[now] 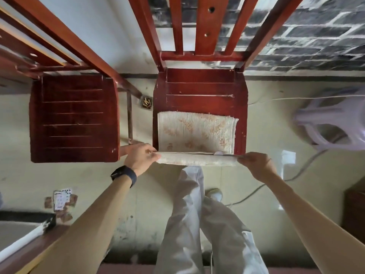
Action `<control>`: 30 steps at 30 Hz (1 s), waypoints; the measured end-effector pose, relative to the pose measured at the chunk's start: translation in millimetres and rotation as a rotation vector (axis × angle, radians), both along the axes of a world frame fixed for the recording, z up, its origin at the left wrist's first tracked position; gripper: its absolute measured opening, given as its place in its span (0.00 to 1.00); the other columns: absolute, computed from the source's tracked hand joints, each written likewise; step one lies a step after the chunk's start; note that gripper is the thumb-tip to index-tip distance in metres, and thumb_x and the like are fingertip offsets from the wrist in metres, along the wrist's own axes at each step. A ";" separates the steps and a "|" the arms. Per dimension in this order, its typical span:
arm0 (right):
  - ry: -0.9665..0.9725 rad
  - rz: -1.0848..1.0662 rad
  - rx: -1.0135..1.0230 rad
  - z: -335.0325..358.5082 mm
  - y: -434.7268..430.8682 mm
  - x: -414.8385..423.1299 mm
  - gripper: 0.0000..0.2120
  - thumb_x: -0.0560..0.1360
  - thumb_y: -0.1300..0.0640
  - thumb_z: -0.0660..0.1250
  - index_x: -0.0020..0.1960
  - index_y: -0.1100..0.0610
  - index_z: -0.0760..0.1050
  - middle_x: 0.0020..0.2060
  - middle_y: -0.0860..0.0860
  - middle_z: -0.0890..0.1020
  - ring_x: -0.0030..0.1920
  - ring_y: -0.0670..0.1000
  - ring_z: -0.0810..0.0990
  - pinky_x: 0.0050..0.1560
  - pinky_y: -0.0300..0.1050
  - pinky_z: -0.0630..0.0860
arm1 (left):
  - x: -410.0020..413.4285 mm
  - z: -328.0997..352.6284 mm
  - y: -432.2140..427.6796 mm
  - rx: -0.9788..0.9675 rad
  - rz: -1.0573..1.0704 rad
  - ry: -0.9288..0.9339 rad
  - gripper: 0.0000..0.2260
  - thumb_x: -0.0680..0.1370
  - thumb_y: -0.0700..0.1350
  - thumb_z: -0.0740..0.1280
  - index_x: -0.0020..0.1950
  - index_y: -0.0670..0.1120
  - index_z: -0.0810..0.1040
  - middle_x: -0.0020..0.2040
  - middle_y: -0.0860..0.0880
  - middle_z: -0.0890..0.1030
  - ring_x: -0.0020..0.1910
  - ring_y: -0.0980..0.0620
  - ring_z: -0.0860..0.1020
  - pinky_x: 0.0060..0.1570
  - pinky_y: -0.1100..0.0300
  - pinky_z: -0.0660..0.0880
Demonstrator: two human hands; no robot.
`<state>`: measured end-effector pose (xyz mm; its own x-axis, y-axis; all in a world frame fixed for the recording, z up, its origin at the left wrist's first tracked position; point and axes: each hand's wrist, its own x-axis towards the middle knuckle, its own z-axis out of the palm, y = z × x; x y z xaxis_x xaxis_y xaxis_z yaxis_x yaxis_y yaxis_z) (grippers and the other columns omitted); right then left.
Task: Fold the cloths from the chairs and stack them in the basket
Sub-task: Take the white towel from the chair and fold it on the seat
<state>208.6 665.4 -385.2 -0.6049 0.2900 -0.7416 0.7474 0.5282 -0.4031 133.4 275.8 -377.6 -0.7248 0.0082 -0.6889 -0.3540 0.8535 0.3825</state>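
Note:
A cream cloth [196, 133] with a faint orange flower print lies on the front half of the right red wooden chair [199, 89]. Its near part hangs over the seat's front edge, where it is doubled over. My left hand [141, 158], with a black watch on the wrist, pinches the cloth's near left corner. My right hand [256, 165] pinches its near right corner. Both hands hold the folded edge level, just in front of the seat. The left red chair [74, 119] has a bare seat. No basket is in view.
A white plastic stool [333, 127] stands to the right, with a white cable [302, 171] trailing over the floor. Playing cards [61, 198] lie on the floor at the left. A dark wooden piece of furniture [355, 210] is at the right edge. My legs stand below the chair.

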 end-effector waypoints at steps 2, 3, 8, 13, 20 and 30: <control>0.018 -0.166 -0.093 -12.4 2.6 -16.6 0.05 0.73 0.53 0.76 0.48 0.50 0.85 0.32 0.42 0.83 0.32 0.39 0.79 0.32 0.30 0.71 | -17.7 -11.8 -4.7 0.127 0.184 -0.071 0.08 0.71 0.54 0.76 0.46 0.55 0.80 0.41 0.59 0.81 0.40 0.64 0.77 0.35 0.74 0.68; 0.027 -0.239 -0.128 -19.2 3.3 -26.3 0.05 0.73 0.54 0.76 0.48 0.52 0.85 0.31 0.42 0.83 0.30 0.39 0.79 0.34 0.31 0.73 | -28.1 -19.2 -6.0 0.174 0.262 -0.094 0.10 0.71 0.55 0.77 0.46 0.55 0.80 0.41 0.61 0.81 0.41 0.66 0.77 0.38 0.75 0.69; 0.100 -0.382 -0.159 -56.9 -3.3 -68.7 0.02 0.76 0.56 0.73 0.48 0.52 0.82 0.37 0.50 0.81 0.35 0.48 0.76 0.41 0.46 0.74 | -76.7 -56.6 0.0 0.344 0.542 -0.082 0.06 0.71 0.48 0.78 0.39 0.57 0.84 0.41 0.56 0.85 0.52 0.50 0.83 0.58 0.49 0.79; 0.168 -0.385 -0.059 -93.1 -12.4 -94.4 0.04 0.78 0.55 0.69 0.50 0.54 0.81 0.39 0.50 0.80 0.40 0.51 0.77 0.38 0.42 0.72 | -104.4 -88.0 10.5 0.317 0.516 0.000 0.05 0.73 0.52 0.76 0.41 0.57 0.82 0.38 0.59 0.85 0.45 0.55 0.83 0.55 0.50 0.80; 0.180 -0.370 0.019 -125.0 -10.4 -107.3 0.06 0.78 0.50 0.67 0.51 0.51 0.79 0.39 0.46 0.81 0.43 0.53 0.81 0.42 0.47 0.78 | -123.0 -110.5 20.9 0.266 0.495 0.053 0.04 0.75 0.53 0.74 0.44 0.55 0.81 0.40 0.57 0.83 0.42 0.58 0.81 0.50 0.54 0.81; 0.191 -0.201 0.290 -125.1 -26.8 -114.9 0.12 0.80 0.50 0.58 0.53 0.57 0.75 0.43 0.55 0.80 0.45 0.58 0.76 0.45 0.48 0.72 | -123.8 -117.2 38.8 0.014 0.275 0.187 0.09 0.79 0.53 0.66 0.53 0.49 0.78 0.40 0.56 0.79 0.42 0.54 0.78 0.34 0.72 0.66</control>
<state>93.7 638.7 -510.3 -0.6335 0.5975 -0.4917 0.7738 0.4909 -0.4004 9.6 314.5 -494.9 -0.8152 -0.1971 -0.5445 -0.4929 0.7297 0.4738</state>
